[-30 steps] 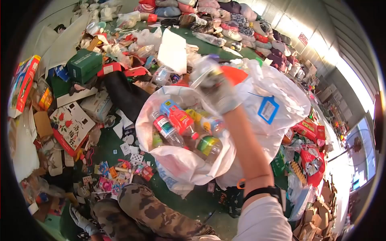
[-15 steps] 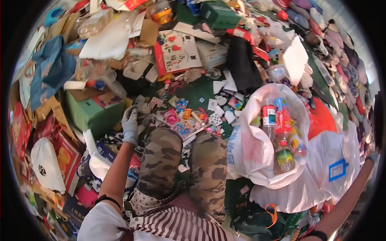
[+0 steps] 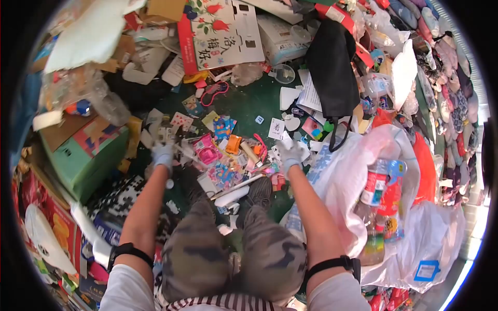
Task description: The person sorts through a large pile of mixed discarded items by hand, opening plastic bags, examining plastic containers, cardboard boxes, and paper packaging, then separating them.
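Both hands wear pale gloves and reach down on either side of a small pile of mixed scraps. My left hand [image 3: 162, 154] is at the pile's left edge, fingers stretched forward and slightly blurred, near a playing card [image 3: 181, 121]. On the other side, my right hand [image 3: 292, 154] has its fingers spread over white scraps, just below a white card with a character [image 3: 276, 128]. Between them lie a pink plastic piece [image 3: 207, 150], an orange packet [image 3: 233, 144], a blue patterned piece [image 3: 224, 126] and a white stick-like piece [image 3: 232, 196].
A white sack [image 3: 332, 207] holding plastic bottles [image 3: 374, 182] stands at right, with a black bag [image 3: 333, 67] behind it. At left is a green box [image 3: 85, 160]. A printed carton [image 3: 222, 36] lies ahead; mixed waste surrounds my legs.
My right hand has come in from the far right to the pile. My left hand stays by its left edge. The view has tilted down and closer, and my knees have lowered.
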`<state>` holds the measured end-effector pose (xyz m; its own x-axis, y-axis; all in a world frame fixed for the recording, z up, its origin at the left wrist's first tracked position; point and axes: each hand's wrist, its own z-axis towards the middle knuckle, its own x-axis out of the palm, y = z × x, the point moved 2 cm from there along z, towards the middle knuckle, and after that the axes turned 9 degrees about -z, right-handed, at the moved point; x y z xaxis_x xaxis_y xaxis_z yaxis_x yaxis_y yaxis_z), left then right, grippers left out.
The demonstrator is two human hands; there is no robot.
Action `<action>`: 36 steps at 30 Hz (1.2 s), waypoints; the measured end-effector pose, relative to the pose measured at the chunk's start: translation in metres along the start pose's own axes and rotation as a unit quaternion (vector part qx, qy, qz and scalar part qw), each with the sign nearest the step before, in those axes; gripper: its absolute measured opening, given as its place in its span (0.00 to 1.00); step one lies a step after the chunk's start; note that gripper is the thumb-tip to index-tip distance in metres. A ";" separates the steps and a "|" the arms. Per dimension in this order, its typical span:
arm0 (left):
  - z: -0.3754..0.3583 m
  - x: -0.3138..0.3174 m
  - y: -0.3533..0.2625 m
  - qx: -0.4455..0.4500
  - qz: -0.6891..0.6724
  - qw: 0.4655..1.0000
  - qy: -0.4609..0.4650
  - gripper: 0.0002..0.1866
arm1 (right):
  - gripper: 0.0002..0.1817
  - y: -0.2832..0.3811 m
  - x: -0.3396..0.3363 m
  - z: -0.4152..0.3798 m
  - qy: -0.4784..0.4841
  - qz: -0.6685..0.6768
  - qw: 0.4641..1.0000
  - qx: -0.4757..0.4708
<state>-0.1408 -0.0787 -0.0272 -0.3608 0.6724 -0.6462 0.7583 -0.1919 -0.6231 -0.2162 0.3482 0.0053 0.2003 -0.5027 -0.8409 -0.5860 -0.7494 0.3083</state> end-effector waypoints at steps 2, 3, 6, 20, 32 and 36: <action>-0.005 -0.020 -0.027 0.045 0.099 0.993 -0.047 0.46 | 0.54 -0.039 0.002 0.063 0.000 -0.043 0.997 0.070; 0.021 -0.009 -0.005 0.079 0.131 0.985 -0.082 0.43 | 0.53 -0.056 0.001 0.081 -0.024 -0.027 0.994 0.107; 0.034 0.020 0.002 0.049 0.163 0.984 -0.052 0.40 | 0.51 -0.042 0.027 0.088 -0.050 -0.083 0.984 0.150; 0.012 0.055 0.016 0.097 -0.116 0.988 0.019 0.39 | 0.34 -0.017 -0.026 0.148 -0.224 -0.260 0.939 -0.025; -0.007 0.073 -0.002 -0.113 -0.426 0.893 0.089 0.34 | 0.15 0.021 0.077 0.041 -0.150 -0.204 0.910 -0.329; 0.004 0.052 0.001 -0.028 -0.304 0.952 -0.003 0.33 | 0.26 0.024 0.074 0.018 -0.056 -0.042 0.922 -0.381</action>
<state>-0.1609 -0.0473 -0.0633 -0.7454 0.6430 -0.1761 0.4363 0.2708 -0.8581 -0.2294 0.3001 -0.0574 0.1133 -0.4134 -0.9035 0.1584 -0.8902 0.4272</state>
